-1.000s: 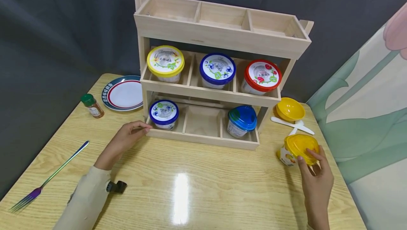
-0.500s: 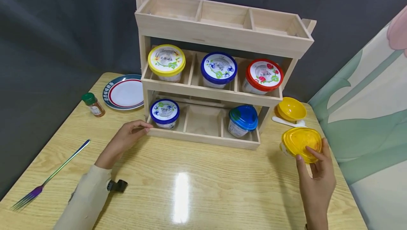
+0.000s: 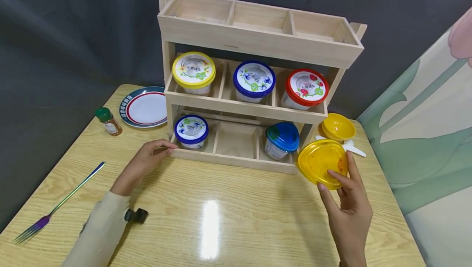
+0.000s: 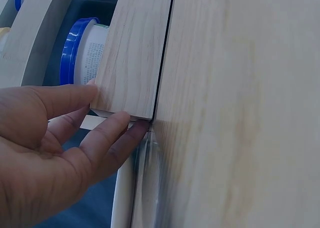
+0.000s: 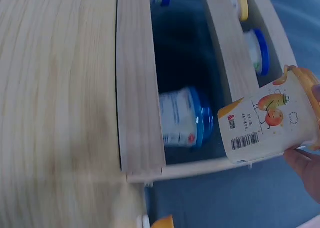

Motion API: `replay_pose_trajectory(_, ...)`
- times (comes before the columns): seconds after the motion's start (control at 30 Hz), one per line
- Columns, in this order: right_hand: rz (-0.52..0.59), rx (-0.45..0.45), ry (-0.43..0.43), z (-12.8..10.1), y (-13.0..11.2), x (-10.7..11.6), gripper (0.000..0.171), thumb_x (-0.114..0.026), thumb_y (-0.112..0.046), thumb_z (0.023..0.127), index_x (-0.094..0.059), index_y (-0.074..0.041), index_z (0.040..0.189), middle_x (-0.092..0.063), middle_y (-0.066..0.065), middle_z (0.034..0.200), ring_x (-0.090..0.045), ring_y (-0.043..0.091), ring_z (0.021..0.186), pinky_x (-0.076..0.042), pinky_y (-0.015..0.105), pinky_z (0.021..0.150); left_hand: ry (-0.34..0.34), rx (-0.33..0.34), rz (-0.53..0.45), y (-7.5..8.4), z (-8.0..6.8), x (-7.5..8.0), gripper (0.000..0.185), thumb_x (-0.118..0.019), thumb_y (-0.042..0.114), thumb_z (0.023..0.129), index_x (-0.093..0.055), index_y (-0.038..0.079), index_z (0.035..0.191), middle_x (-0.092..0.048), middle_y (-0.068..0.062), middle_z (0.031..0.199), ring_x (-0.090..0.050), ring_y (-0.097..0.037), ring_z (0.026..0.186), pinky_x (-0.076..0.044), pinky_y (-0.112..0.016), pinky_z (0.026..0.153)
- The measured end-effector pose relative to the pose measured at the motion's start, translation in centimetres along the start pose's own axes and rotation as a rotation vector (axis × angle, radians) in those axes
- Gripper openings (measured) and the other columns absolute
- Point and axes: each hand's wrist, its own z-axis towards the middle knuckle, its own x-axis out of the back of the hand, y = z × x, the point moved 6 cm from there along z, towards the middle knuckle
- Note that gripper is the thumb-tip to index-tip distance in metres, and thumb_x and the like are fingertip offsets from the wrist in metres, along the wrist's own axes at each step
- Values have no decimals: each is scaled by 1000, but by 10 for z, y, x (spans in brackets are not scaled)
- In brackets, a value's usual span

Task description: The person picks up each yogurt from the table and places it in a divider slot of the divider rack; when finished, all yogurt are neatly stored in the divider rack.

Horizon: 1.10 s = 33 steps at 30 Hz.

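While the left hand [image 3: 141,164] stays resting with relaxed fingers on the wooden rack's [image 3: 236,161] near left corner, the right hand [image 3: 348,207] has lifted the yellow-lidded cup [image 3: 321,163] off the table [image 3: 228,217], gripping it, carrying it left toward the rack's near right corner.

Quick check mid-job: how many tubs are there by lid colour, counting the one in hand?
Yellow lids: 2, one on the middle shelf, one held in the right hand
Blue lids: 3
Red lids: 1
Total: 6 tubs
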Motion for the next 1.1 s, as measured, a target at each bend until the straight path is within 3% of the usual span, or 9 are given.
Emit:
replay_pose_trajectory(0.17, 198, 171, -96, 3, -13, -21, 29, -72, 26, 89, -62, 26, 117, -39, 24, 170, -40, 32, 157, -48, 27, 110, -1, 9, -5, -2, 1, 2, 31, -54, 13, 116, -65, -6, 137, -56, -28, 151, -52, -45, 142, -40, -60, 118)
replay_pose_trajectory(0.37, 239, 279, -211, 6, -21, -49, 38, -81, -5, 98, -65, 25, 115, -38, 28, 169, -39, 33, 158, -46, 32, 114, -10, 6, -8, -2, 0, 3, 30, -55, 12, 115, -65, -6, 137, -57, -28, 150, -53, -45, 140, -41, -60, 116)
replay_pose_trajectory(0.47, 251, 296, -257, 9, -22, -63, 40, -81, -11, 99, -66, 23, 116, -38, 27, 169, -38, 33, 158, -46, 34, 115, -15, -1, -5, -2, 0, 3, 30, -54, 11, 115, -65, -7, 137, -58, -29, 148, -55, -44, 138, -42, -59, 115)
replay_pose_trajectory(0.67, 350, 229, -315, 18, -17, -91, 26, -76, 10, 97, -66, 19, 119, -37, 22, 172, -37, 31, 159, -48, 33, 113, -8, -9, 3, -2, 0, 3, 30, -56, 11, 115, -66, -6, 136, -61, -28, 145, -58, -44, 135, -43, -57, 113)
replay_pose_trajectory(0.8, 363, 181, -345, 23, -5, -108, 29, -71, 23, 93, -65, 18, 121, -37, 18, 173, -37, 29, 159, -49, 32, 112, -7, -12, 1, -2, 1, 3, 30, -56, 11, 115, -67, -6, 136, -61, -28, 145, -58, -43, 134, -43, -58, 113)
replay_pose_trajectory(1.1, 345, 148, -422, 29, 22, -140, 34, -68, 29, 90, -66, 17, 122, -35, 20, 173, -41, 24, 157, -48, 31, 111, -9, -12, -5, -2, 1, 1, 30, -58, 13, 114, -67, -5, 136, -62, -27, 145, -57, -44, 137, -42, -58, 114)
